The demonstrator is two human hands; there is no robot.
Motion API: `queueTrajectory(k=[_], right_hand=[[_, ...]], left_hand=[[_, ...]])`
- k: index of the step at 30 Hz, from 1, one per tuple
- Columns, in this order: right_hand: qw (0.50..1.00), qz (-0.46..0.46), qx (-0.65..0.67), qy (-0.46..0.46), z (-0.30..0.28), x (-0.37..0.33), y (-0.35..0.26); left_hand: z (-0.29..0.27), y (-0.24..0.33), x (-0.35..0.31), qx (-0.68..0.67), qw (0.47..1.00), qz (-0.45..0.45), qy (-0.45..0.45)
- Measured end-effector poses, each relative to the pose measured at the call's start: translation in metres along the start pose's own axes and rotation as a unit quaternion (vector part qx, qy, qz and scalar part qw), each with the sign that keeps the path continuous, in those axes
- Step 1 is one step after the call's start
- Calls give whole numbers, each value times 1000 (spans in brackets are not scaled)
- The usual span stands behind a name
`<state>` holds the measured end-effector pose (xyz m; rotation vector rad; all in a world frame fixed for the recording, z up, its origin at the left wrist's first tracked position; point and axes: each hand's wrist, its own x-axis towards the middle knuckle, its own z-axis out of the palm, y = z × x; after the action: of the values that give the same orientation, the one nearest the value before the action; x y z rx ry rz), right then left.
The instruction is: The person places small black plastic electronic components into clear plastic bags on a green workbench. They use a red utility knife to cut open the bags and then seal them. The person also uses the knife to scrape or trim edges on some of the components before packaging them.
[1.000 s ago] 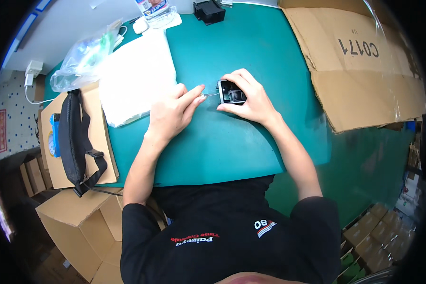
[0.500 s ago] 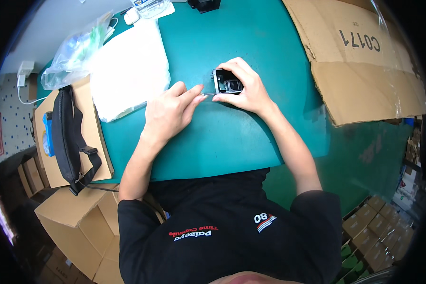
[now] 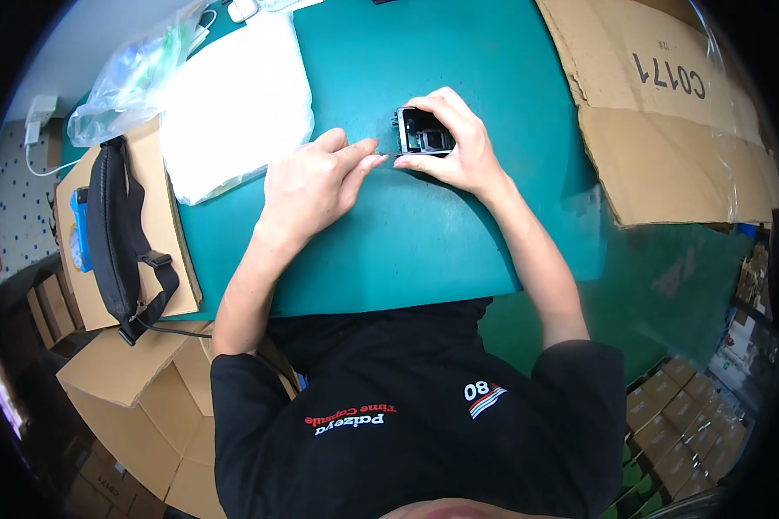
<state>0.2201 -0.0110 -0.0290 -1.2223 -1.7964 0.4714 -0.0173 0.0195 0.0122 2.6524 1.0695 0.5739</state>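
Note:
My right hand (image 3: pixel 469 149) grips a small black box-like housing (image 3: pixel 430 141) by its right side, thumb at the near edge and fingers over the far edge. The housing's open face shows dark parts inside; their kind is too small to make out. My left hand (image 3: pixel 310 189) is closed, thumb and forefinger pinching a thin metal-looking rod (image 3: pixel 390 155). That rod reaches the housing's near left corner, and most of it is hidden in the hand. Both hands are over a green table mat (image 3: pixel 389 251).
Left of my hands lies a white plastic-wrapped bundle (image 3: pixel 234 112), with a clear bag (image 3: pixel 138 78) beyond it. A black waist bag (image 3: pixel 117 225) rests on flat cardboard (image 3: pixel 169 199). A large cardboard piece (image 3: pixel 666 147) is at the far right. An open carton (image 3: pixel 138 381) stands below left.
The view has shifted a little, so the table's things sit higher in the picture. Both hands keep their hold, the rod still at the housing's corner.

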Motion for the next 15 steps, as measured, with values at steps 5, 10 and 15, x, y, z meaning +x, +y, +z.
queueTrajectory(k=[5,10,15], right_hand=[[1000,10,1,-7,0,0,0],[999,40,-7,-14,-2,-2,-3],[999,43,-6,-12,0,-3,-2]], left_hand=[[0,1,10,30,1000,-1,-2],[-2,1,3,-25,1000,3,-2],[-4,6,1,10,1000,-6,-26]])
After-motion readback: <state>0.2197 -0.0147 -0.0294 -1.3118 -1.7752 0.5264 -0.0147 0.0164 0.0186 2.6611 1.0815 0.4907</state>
